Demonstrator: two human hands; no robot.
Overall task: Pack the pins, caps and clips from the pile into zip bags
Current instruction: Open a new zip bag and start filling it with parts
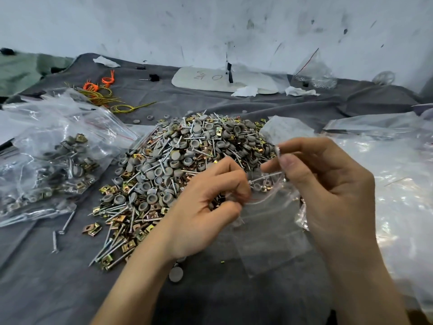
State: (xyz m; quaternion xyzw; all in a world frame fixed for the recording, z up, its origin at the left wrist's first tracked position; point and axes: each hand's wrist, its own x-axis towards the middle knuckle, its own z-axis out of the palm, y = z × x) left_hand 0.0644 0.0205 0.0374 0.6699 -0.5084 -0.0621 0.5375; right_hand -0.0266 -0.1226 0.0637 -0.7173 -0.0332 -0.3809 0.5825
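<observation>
Hundreds of small parts lie heaped before me on the grey cloth (58,277) spread over the worktop: round grey plastic caps (175,156), long silver metal pins (112,245) and brass-coloured folded metal clips (92,229). At the near right edge of that heap, both my hands hold a small clear plastic zip bag with a red seal line (269,242). My left hand (206,207) has its fingers curled in and pinches one lip of the bag's mouth. My right hand (328,184) pinches the other lip higher up between thumb and forefinger, the other fingers loosely bent. A pin, a cap and a clip show through the plastic near the mouth. Filled clear bags (46,165) lie to my left, and empty clear bags (386,184) are heaped to my right. Orange and yellow wire ties (100,90) and a white board (222,80) lie farther back.
</observation>
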